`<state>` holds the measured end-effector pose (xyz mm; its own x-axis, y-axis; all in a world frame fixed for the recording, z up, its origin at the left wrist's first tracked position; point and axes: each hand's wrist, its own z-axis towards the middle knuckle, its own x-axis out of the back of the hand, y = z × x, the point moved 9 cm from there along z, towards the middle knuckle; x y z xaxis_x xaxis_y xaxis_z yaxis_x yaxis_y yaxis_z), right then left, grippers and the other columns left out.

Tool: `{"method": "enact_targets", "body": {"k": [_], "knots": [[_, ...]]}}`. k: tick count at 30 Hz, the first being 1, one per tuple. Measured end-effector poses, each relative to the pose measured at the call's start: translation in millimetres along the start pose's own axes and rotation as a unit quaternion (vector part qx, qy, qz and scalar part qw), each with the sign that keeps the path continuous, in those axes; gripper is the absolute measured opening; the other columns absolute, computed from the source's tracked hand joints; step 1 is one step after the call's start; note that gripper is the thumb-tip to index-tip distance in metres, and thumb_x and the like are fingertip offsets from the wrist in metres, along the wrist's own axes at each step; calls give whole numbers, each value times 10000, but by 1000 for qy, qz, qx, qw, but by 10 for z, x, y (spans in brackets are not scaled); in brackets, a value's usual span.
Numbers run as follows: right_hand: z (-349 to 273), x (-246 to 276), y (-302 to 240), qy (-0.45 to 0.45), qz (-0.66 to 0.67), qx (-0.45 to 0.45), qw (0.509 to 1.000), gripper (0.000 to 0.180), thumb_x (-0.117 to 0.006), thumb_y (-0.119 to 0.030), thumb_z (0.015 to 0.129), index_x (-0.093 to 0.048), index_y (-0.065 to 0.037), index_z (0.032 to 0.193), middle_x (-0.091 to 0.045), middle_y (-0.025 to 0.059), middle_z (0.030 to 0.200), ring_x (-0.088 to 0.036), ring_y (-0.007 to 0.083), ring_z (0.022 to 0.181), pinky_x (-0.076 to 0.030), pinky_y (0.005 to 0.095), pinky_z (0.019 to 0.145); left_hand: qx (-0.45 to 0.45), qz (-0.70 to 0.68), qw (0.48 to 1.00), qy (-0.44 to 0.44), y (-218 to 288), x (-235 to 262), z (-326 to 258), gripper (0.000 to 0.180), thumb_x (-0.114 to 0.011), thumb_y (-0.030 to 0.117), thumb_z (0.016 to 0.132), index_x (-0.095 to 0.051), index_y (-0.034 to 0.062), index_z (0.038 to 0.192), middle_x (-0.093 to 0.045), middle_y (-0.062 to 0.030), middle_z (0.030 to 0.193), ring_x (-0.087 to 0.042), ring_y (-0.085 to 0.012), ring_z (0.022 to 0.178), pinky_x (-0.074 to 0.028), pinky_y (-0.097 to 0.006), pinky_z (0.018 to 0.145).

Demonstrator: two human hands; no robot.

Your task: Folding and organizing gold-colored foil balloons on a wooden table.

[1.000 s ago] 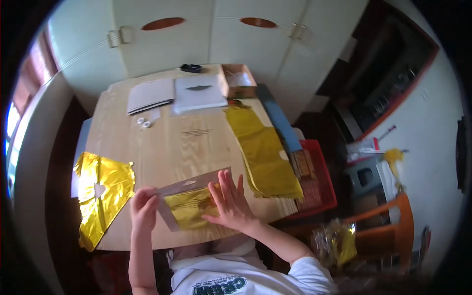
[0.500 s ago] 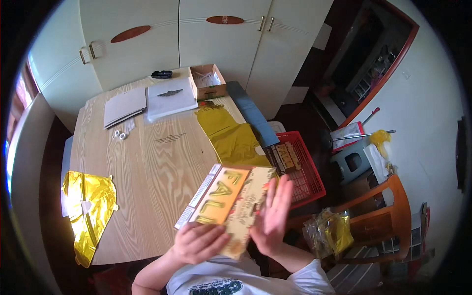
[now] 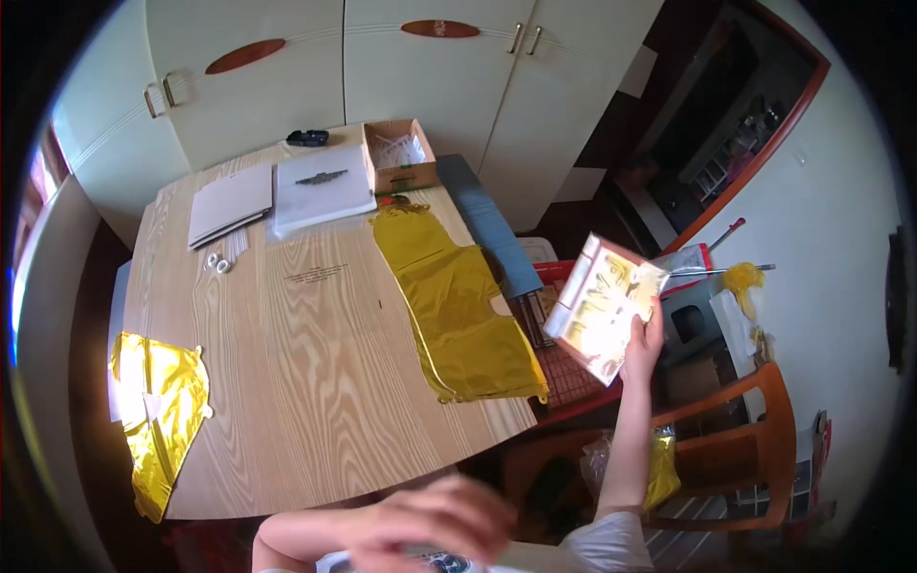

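Note:
A flat, printed package (image 3: 604,304) in gold and white, with large foil letters, is in my right hand (image 3: 646,341). Thumb and fingers grip its lower right edge, and glare washes out part of its face. The package is held out past the table's right side, over a red plastic basket (image 3: 573,380). My left hand (image 3: 441,520) hovers low in front of my body, apart from the package and smeared by motion, so its fingers are hard to read. On the table's right side lies a flat gold foil sheet (image 3: 463,310).
Another shiny gold foil piece (image 3: 172,406) hangs at the table's left edge. Grey boards (image 3: 229,203), a stack of clear sleeves (image 3: 325,196), small white rolls (image 3: 223,266) and an open cardboard box (image 3: 399,177) stand toward the back. A wooden chair (image 3: 776,420) is at the right.
My right hand has carried the package from the table's front edge to the right, over the basket. My left hand has let go of it and drawn back toward my body.

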<state>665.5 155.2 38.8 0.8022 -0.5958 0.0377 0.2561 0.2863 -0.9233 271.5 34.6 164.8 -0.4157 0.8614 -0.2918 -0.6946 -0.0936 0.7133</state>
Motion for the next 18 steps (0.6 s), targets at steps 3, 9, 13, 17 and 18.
{"method": "enact_targets", "body": {"k": [3, 9, 13, 17, 18], "knots": [[115, 133, 877, -43, -340, 152, 927, 435, -434, -7, 929, -445, -24, 1363, -582, 194, 1252, -581, 265, 1138, -434, 342, 948, -146, -144, 978, 26, 224, -23, 62, 553, -473, 483, 935, -608, -50, 989, -589, -202, 1038, -513, -347, 1000, -427, -466, 853], [-756, -180, 3079, -209, -185, -196, 940, 381, -424, -139, 952, -524, -96, 1317, -572, 210, 1246, -569, 341, 1113, -438, 386, 926, -132, -211, 964, 94, 165, 38, -84, 602, -483, 514, 922, -585, -76, 980, -567, -220, 1007, -500, -343, 980, -424, -439, 823], [-1175, 60, 3772, -206, -233, -212, 926, 400, -401, -268, 985, -525, -38, 1289, -543, 204, 1281, -532, 323, 1163, -407, 400, 966, -188, -176, 965, 57, 51, 72, -181, 624, -539, 528, 878, -575, -78, 1024, -543, -225, 1060, -497, -352, 982, -418, -446, 821], [-1336, 43, 3910, -259, -290, -261, 884, 426, -394, -303, 994, -510, -33, 1303, -540, 163, 1280, -510, 279, 1173, -393, 375, 981, -183, -176, 966, 53, 118, 85, -187, 666, -573, 553, 839, -566, -71, 1071, -524, -223, 1099, -493, -362, 1004, -416, -454, 835], [-1392, 6, 3907, -280, -301, -269, 871, 433, -392, -311, 996, -506, -32, 1306, -539, 153, 1279, -505, 268, 1176, -389, 369, 985, -191, -164, 967, 39, 117, 83, -248, 671, -576, 557, 835, -566, -70, 1074, -521, -225, 1102, -492, -363, 1010, -415, -456, 842]]}}
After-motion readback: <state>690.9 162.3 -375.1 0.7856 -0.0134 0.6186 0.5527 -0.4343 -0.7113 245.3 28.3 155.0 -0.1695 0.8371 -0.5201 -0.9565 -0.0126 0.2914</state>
